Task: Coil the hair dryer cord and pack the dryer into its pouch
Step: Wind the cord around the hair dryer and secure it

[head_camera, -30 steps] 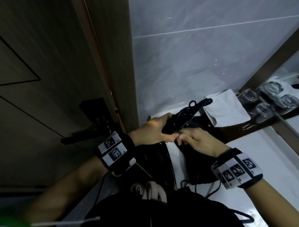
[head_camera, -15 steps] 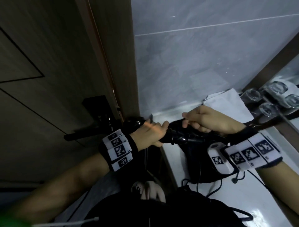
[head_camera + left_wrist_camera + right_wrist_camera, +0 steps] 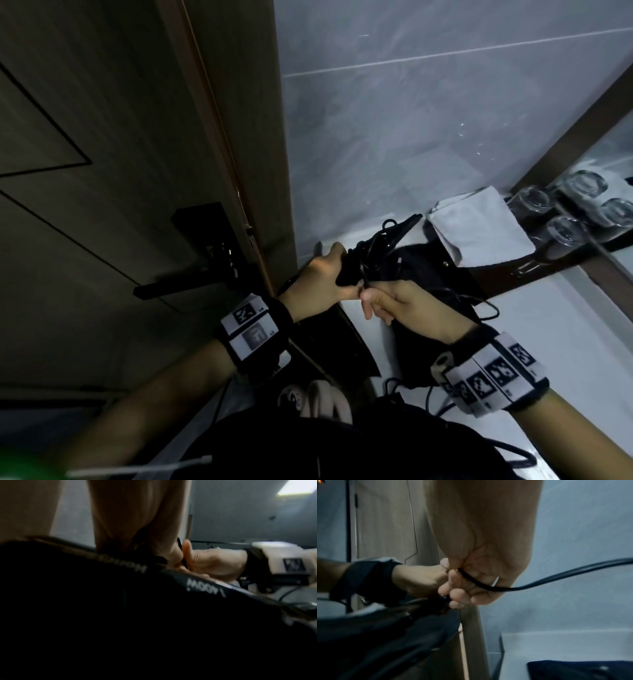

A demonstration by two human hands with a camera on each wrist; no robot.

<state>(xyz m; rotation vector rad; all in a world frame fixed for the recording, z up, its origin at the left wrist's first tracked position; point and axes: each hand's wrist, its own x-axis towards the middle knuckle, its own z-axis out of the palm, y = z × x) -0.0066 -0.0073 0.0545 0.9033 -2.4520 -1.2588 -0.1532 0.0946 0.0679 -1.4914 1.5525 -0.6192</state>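
My left hand (image 3: 337,274) grips the handle of the black hair dryer (image 3: 373,251) above the white counter's left end. Black cord loops are wound round the handle, with the cord's end sticking up behind. My right hand (image 3: 368,296) pinches the cord (image 3: 365,279) right beside my left thumb. In the right wrist view the right hand (image 3: 453,582) holds the cord (image 3: 513,588) between thumb and fingers, and the cord trails off to the right. The dryer's body (image 3: 154,615) fills the left wrist view. The black pouch (image 3: 421,349) lies on the counter under my right hand.
A wooden door with a black handle (image 3: 191,274) stands at the left, close to the counter's edge. A folded white cloth (image 3: 479,226) and upturned glasses (image 3: 565,226) sit at the back right. Grey tiled wall (image 3: 411,137) rises behind. Loose drawstrings (image 3: 428,401) lie near my right wrist.
My right hand has swung from over the far side of the dryer back down to the near side with the cord, meeting my left thumb. The left hand keeps its grip.
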